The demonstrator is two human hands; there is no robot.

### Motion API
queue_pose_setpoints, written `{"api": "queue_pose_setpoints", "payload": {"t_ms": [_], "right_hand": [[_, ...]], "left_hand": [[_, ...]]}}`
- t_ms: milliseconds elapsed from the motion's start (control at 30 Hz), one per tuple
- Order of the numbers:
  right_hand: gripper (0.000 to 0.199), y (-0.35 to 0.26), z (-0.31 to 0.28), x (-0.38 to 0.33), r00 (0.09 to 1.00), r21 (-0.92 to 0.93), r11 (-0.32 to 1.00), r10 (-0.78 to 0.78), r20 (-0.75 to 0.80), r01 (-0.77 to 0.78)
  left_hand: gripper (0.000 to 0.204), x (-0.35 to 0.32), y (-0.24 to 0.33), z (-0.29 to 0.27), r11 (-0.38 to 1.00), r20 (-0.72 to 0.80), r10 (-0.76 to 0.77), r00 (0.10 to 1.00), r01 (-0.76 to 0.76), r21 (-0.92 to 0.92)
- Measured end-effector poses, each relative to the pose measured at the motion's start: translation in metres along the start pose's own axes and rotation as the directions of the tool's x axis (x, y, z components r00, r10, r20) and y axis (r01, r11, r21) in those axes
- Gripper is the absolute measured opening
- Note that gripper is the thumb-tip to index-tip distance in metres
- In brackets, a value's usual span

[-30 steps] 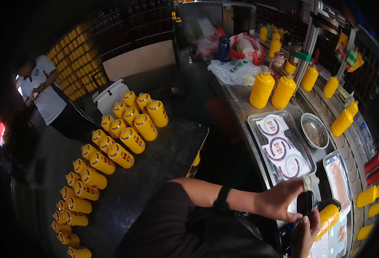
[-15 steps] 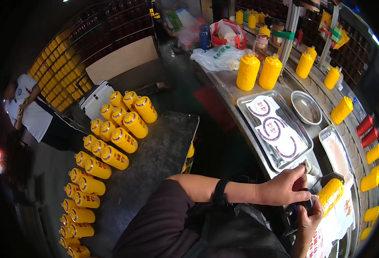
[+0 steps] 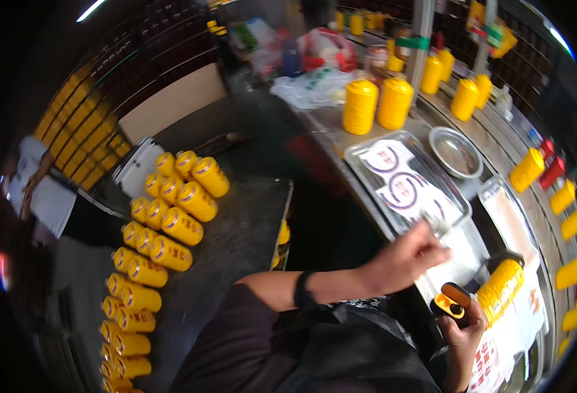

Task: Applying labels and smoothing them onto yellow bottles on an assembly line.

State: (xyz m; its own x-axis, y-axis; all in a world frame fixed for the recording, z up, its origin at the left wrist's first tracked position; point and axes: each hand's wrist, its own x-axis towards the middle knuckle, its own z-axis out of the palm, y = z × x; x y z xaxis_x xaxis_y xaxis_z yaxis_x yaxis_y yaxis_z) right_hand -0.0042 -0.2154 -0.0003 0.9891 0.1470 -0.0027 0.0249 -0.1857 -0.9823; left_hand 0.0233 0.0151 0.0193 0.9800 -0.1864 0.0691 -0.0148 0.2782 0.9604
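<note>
My right hand (image 3: pixel 465 327) holds up a small black earbud case (image 3: pixel 449 311). Its lid is flipped up, the inside is orange, and a dark earbud shows in it. Blurred by motion, my left hand (image 3: pixel 409 259) hovers near the metal tray's lower corner with its fingers curled. A pale, cloth-like thing (image 3: pixel 437 224) shows at its fingers, too smeared to name. Just beyond the case, a yellow embossed bottle (image 3: pixel 501 291) lies slanted against a dark holder.
The metal tray (image 3: pixel 354 156) carries round printed labels. Beside it are a steel bowl (image 3: pixel 434 147) and a tray of striped strips (image 3: pixel 507 213). Yellow bottles (image 3: pixel 529 170) line the conveyor at right. Many more bottles (image 3: pixel 170 253) stand on the dark table at left, near a person (image 3: pixel 46 203).
My left hand has drawn away from my right hand, leftward and up, with the pale thing at its fingers. The earbud case now shows open in my right hand.
</note>
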Motion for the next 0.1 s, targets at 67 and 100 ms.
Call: {"api": "queue_pose_setpoints", "payload": {"t_ms": [67, 100], "right_hand": [[0.039, 0.002, -0.003, 0.006, 0.997, -0.200, 0.977, -0.077, -0.017, 0.072], [0.039, 0.006, -0.004, 0.009, 0.993, -0.216, 0.971, -0.114, -0.031, 0.105]], "left_hand": [[0.007, -0.021, 0.024, -0.017, 0.938, -0.096, 0.345, 0.934, -0.340, 0.066], [0.016, -0.035, 0.040, -0.028, 0.865, -0.122, 0.498, 0.859, -0.480, 0.149]]}}
